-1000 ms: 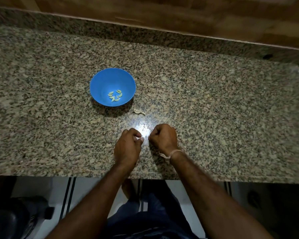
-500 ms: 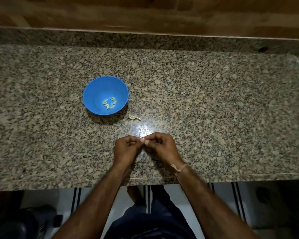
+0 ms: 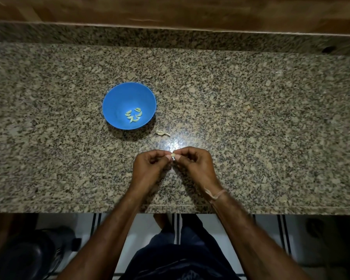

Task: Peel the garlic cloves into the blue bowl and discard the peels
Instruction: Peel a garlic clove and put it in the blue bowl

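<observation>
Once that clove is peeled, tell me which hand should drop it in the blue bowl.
Left, probably. Both hands pinch the clove, but the blue bowl sits ahead and nearer the left hand; the right hand would have to cross over.

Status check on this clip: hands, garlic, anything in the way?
Left hand and right hand both pinch one garlic clove. Blue bowl holds several peeled cloves. One loose garlic piece on the counter between bowl and hands.
</observation>
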`<control>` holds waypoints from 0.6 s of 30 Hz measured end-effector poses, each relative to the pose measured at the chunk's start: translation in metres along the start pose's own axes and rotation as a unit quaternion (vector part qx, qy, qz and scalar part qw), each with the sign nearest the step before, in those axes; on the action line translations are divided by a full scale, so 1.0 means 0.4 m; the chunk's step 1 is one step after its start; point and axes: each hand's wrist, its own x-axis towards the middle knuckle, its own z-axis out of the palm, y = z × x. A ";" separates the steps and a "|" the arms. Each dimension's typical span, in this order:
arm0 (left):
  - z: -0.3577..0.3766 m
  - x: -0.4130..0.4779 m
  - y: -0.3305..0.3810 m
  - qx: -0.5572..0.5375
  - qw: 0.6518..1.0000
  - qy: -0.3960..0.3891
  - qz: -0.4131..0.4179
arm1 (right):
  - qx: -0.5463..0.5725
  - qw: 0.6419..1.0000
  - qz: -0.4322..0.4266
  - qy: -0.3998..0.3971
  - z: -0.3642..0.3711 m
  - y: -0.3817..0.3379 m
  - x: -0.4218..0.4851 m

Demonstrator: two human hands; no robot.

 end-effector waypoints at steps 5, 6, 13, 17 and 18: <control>0.006 -0.006 0.002 0.011 1.000 0.013 0.006 | -0.006 1.000 -0.003 0.001 -0.004 -0.001 -0.004; 0.008 -0.006 0.000 0.017 1.000 0.016 0.008 | -0.008 1.000 -0.005 0.003 -0.005 -0.001 -0.005; 0.031 -0.015 -0.006 0.050 0.997 0.050 0.017 | 0.001 1.000 -0.004 0.002 -0.007 0.007 -0.010; 0.043 -0.019 -0.011 0.063 0.997 0.046 0.017 | 0.067 0.997 0.040 0.011 0.003 0.005 -0.014; 0.043 -0.018 -0.014 0.071 0.996 0.046 0.016 | 0.088 0.994 0.061 0.018 0.005 0.007 -0.013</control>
